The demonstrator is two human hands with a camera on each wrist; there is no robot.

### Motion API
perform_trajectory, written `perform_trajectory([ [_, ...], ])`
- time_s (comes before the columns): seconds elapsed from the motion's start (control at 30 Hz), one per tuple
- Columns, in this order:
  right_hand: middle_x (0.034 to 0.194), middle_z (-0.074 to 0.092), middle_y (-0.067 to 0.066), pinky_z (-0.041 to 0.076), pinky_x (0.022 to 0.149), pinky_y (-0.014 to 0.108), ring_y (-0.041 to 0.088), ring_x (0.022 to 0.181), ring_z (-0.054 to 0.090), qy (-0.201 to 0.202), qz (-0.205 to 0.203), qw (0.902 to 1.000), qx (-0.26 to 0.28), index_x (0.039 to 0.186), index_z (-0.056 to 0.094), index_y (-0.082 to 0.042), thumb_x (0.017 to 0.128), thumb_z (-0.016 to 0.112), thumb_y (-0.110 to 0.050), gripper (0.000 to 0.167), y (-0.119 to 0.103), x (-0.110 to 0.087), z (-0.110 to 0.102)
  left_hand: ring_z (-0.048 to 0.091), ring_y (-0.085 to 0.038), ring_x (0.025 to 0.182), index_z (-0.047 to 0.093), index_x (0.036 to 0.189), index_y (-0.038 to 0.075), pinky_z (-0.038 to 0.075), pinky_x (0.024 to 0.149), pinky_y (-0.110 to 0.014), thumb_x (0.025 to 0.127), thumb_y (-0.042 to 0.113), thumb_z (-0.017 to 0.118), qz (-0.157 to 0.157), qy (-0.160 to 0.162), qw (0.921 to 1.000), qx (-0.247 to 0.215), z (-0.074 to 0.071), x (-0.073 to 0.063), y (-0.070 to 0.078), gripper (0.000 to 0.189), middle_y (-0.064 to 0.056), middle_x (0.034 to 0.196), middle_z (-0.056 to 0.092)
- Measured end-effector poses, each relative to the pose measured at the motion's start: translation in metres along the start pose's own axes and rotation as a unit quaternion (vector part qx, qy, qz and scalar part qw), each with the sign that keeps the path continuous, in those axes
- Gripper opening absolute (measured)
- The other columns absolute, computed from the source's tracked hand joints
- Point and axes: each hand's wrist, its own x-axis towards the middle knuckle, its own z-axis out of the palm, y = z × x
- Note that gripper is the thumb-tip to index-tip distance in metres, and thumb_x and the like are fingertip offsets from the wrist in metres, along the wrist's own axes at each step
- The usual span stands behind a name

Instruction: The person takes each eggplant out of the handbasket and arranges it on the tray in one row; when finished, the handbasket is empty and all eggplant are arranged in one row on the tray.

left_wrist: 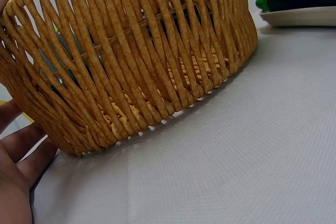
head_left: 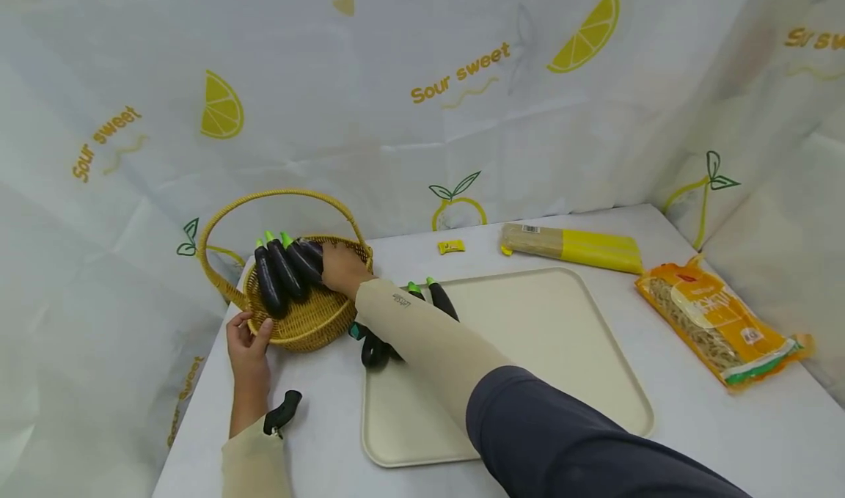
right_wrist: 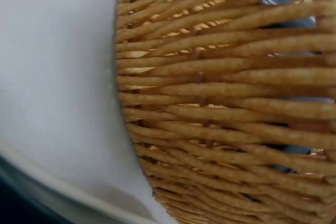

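- head view: left hand (head_left: pixel 251 342) grips the near-left rim of the wicker basket (head_left: pixel 313 329), thumb and fingers partly spread
- right hand (head_left: pixel 344 268) is in the basket against a dark eggplant (head_left: pixel 310 249); fingertips hidden, can't tell its grip
- three more eggplants (head_left: pixel 286 269) lie beside it, other eggplants (head_left: pixel 443 300) on the tray (head_left: pixel 548 359)

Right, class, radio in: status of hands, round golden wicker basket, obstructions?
Left hand holds basket; right hand grips shiny dark-purple eggplant inside. Three other eggplants alongside. Arched wicker handle may obstruct.
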Motion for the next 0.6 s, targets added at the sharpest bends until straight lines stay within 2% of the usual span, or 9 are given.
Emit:
perform_trajectory([
  [0.27,0.128,0.058,0.006,0.046,0.093,0.032,0.019,0.114,0.057,-0.003,0.003,0.9993,-0.038,0.145,0.041,-0.012,0.104,0.044,-0.019,0.042,-0.003,-0.001,-0.002,0.044,-0.016,0.113,0.036,0.126,0.015,0.039,0.088,-0.017,0.095,0.012,0.062,0.0,-0.009,0.9999,-0.008,0.003,-0.01,0.017,0.04,-0.015,0.144,0.038],
  [0.33,0.128,0.058,0.006,0.047,0.09,0.031,0.019,0.113,0.057,-0.008,0.004,0.9988,-0.048,0.146,0.041,-0.011,0.104,0.043,-0.019,0.042,-0.003,-0.003,-0.001,0.044,-0.016,0.113,0.036,0.126,0.015,0.039,0.088,-0.016,0.095,0.012,0.063,-0.005,-0.006,1.0,-0.004,0.002,-0.009,0.015,0.04,-0.015,0.145,0.038],
  [0.43,0.121,0.061,0.005,0.049,0.077,0.029,0.016,0.101,0.06,-0.028,0.007,0.9977,-0.061,0.145,0.042,-0.011,0.104,0.045,-0.019,0.042,-0.004,-0.004,-0.001,0.043,-0.016,0.115,0.036,0.127,0.016,0.039,0.089,-0.015,0.095,0.015,0.064,-0.013,-0.004,0.9999,0.007,-0.002,-0.005,0.008,0.043,-0.013,0.147,0.037],
  [0.53,0.107,0.064,0.004,0.046,0.064,0.029,0.013,0.084,0.06,-0.048,0.005,0.9962,-0.072,0.137,0.051,-0.012,0.102,0.049,-0.019,0.035,-0.005,-0.005,-0.001,0.043,-0.016,0.117,0.035,0.129,0.016,0.039,0.091,-0.016,0.095,0.017,0.064,-0.011,-0.004,0.9999,0.01,-0.004,0.0,0.001,0.045,-0.011,0.148,0.037],
  [0.6,0.099,0.064,0.004,0.045,0.061,0.03,0.014,0.078,0.057,-0.055,0.0,0.9958,-0.073,0.128,0.056,-0.012,0.101,0.05,-0.019,0.028,-0.006,-0.005,-0.002,0.043,-0.016,0.117,0.035,0.129,0.017,0.039,0.091,-0.016,0.095,0.018,0.065,-0.005,-0.002,0.9999,0.011,-0.004,0.002,0.0,0.045,-0.01,0.147,0.038],
])
